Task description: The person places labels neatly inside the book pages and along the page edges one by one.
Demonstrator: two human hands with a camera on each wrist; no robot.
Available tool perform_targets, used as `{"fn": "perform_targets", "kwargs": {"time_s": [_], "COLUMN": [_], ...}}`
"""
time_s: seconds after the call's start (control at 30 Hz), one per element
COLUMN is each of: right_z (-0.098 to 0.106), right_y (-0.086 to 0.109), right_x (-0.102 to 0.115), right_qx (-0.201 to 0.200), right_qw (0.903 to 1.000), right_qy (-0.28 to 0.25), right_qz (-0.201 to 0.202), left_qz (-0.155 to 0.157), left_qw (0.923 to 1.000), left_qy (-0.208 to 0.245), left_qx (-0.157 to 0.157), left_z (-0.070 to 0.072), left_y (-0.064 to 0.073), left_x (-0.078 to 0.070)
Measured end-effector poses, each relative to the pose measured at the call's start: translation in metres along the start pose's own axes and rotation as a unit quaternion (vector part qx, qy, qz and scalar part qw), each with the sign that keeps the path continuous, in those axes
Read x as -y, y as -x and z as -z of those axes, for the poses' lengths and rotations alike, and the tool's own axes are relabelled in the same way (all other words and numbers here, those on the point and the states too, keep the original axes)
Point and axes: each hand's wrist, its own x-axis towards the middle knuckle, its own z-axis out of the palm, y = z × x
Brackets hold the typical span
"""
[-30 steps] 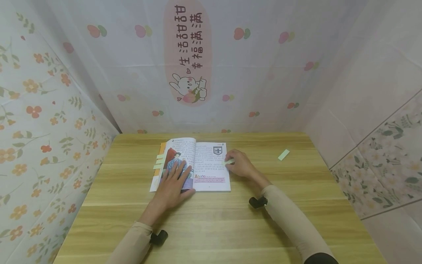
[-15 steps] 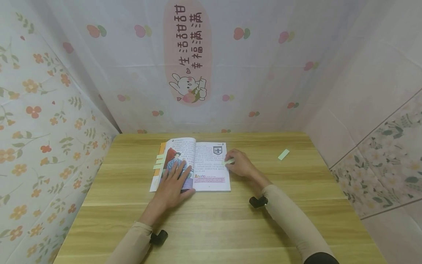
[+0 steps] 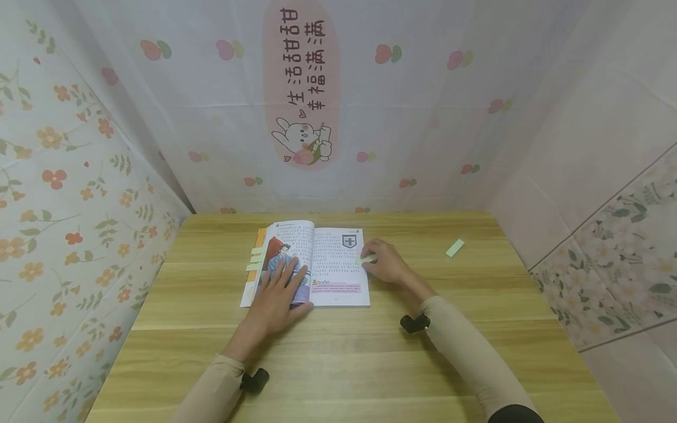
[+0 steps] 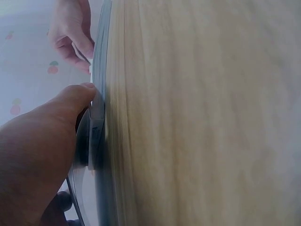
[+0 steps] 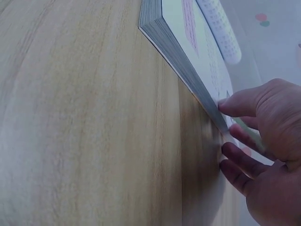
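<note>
An open book (image 3: pixel 335 267) with printed text lies on the wooden table. My left hand (image 3: pixel 276 301) rests on its illustrated left page with fingers spread, and the thumb touches near the bottom of the spine. At the outer edge of the right page, my right hand (image 3: pixel 385 261) pinches a pale green sticky tab (image 3: pixel 369 258) against the paper. The right wrist view shows the thumb (image 5: pixel 240 102) on the page edge, with the green strip (image 5: pixel 250 133) partly hidden by the fingers. Several similar tabs (image 3: pixel 255 258) stick out from the book's left side.
A small pale green pad of sticky tabs (image 3: pixel 455 248) lies on the table (image 3: pixel 338 364) to the right of my right hand. Patterned curtains (image 3: pixel 423 129) close in the table at the back and on both sides.
</note>
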Motion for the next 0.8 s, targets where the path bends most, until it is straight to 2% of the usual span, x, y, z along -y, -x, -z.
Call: {"fn": "perform_targets", "kwargs": {"time_s": [0.4, 0.6, 0.8], "right_z": [0.003, 0.005, 0.008], "right_y": [0.010, 0.019, 0.032], "right_x": [-0.003, -0.003, -0.002], "right_qx": [0.008, 0.018, 0.016], "right_qw": [0.9997, 0.9969, 0.9879], "right_qy": [0.008, 0.056, 0.117], "right_qz": [0.020, 0.053, 0.100], "left_qz": [-0.001, 0.001, -0.001], "left_qw": [1.0000, 1.0000, 1.0000], "left_qy": [-0.001, 0.001, -0.003], "left_qx": [0.001, -0.003, -0.004], "left_z": [0.000, 0.000, -0.001], "left_y": [0.000, 0.001, 0.000], "left_x": [-0.001, -0.001, 0.000]}}
